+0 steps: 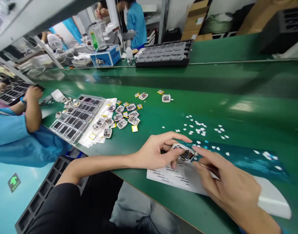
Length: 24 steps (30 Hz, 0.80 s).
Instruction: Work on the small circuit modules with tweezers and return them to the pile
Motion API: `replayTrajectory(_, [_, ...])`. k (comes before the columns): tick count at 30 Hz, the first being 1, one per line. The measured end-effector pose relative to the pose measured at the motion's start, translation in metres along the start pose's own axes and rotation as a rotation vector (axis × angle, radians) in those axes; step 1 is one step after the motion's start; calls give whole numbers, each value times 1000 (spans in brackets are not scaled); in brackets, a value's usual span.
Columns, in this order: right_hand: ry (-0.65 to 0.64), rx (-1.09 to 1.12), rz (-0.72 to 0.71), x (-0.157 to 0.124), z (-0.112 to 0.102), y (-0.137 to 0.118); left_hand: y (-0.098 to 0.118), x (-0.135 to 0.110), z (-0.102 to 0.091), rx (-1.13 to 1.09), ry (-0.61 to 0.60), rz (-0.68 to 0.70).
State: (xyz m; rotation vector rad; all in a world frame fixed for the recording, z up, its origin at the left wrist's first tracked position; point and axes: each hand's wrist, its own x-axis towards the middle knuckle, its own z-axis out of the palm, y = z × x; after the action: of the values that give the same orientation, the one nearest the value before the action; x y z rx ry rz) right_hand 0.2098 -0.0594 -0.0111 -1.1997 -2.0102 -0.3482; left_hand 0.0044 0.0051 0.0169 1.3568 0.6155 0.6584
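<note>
My left hand (pixel 161 151) grips a small white rounded-square device housing (pixel 184 154) between thumb and fingers, its open side with circuit parts facing up. At the housing's right edge are the index finger and thumb of my right hand (pixel 227 178), curled close together. A thin dark line shows under the right fingers; whether it is a tool, I cannot make out. Below the hands lies a printed paper sheet (pixel 168 177). Behind them, small white teardrop-shaped pieces (pixel 200 130) are scattered on the green table and on a blue translucent film (pixel 249 161).
Left of centre lie several similar housings (pixel 122 123) with yellow-edged battery cells (pixel 134 128). A clear compartment tray (pixel 78 115) stands beside a co-worker's blue sleeve (pixel 9 130). A black tray (pixel 163 55) and a blue box (pixel 106 56) stand on the back ledge. A white curved object (pixel 273 198) lies right.
</note>
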Motion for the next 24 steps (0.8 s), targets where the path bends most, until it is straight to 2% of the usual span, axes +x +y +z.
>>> replayTrajectory(3, [-3,3,-14,5,-3,-5,-5,-4,2,18,-8,-15])
replayTrajectory(10, [2,66,43,11,-3,-14,-14,-6,3,-26,80,-90])
replayTrajectory(17, [-30,-69,-40,1,-2,-11,-9,-10,7,61,153,-24])
replayTrajectory(24, [11,65,46,12,-1,-11,-7,-7,2,65,156,-1])
